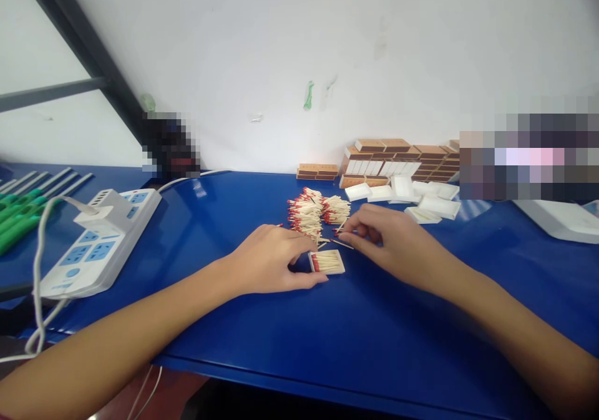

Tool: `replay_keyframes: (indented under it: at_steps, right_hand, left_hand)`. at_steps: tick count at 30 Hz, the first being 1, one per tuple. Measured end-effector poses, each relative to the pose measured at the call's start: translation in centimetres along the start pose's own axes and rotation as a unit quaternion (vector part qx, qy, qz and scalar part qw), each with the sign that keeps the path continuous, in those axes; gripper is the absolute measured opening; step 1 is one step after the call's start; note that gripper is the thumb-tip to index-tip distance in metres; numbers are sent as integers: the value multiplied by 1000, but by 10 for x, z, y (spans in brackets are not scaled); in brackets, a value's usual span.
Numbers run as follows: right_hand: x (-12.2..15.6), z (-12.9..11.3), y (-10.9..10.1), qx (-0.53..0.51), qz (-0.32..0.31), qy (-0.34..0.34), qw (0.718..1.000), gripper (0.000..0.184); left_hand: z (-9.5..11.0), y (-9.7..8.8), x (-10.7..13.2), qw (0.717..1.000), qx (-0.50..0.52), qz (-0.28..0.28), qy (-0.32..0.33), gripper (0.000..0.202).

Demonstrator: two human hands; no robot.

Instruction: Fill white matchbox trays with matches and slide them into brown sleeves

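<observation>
My left hand (274, 258) is closed around the left end of a small white matchbox tray (337, 271), its thumb along the near side and its fingers at the far side. Inside the tray lies a layer of red-headed matches (327, 261), heads to the left. My right hand (386, 236) is pinched just right of the tray, with a match (344, 244) at its fingertips; the exact grip is partly hidden. Beyond both hands, loose matches (306, 216) are heaped, with a second heap (337, 210) adjoining on the right.
Stacked brown matchboxes (425, 153) stand against the wall, with a smaller stack (317, 171) left of them. Several white trays (405, 189) lie in front. A power strip (100, 245) with a white cable and green-handled tools (28, 214) occupy the left side of the blue table (299, 339).
</observation>
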State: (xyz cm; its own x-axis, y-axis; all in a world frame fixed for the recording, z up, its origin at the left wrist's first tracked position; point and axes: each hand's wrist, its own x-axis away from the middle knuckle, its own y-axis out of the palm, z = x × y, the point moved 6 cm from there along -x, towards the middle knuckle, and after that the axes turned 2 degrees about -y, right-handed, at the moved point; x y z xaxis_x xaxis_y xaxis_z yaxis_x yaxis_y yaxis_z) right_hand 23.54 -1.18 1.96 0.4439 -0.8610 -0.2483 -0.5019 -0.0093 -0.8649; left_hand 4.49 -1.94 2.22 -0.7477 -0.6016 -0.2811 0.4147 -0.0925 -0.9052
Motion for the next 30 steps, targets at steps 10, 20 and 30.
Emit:
replay_keyframes:
  at_steps: [10, 20, 30]
  right_hand:
    - [2, 13, 1, 7, -61, 33, 998, 20]
    - [2, -7, 1, -22, -35, -57, 998, 15]
    - [-5, 34, 3, 12, -19, -53, 998, 26]
  left_hand:
    - [-1, -1, -1, 999, -22, -8, -42, 33]
    - [3, 2, 0, 1000, -6, -15, -4, 34]
    - [10, 3, 3, 999, -15, -7, 47, 34]
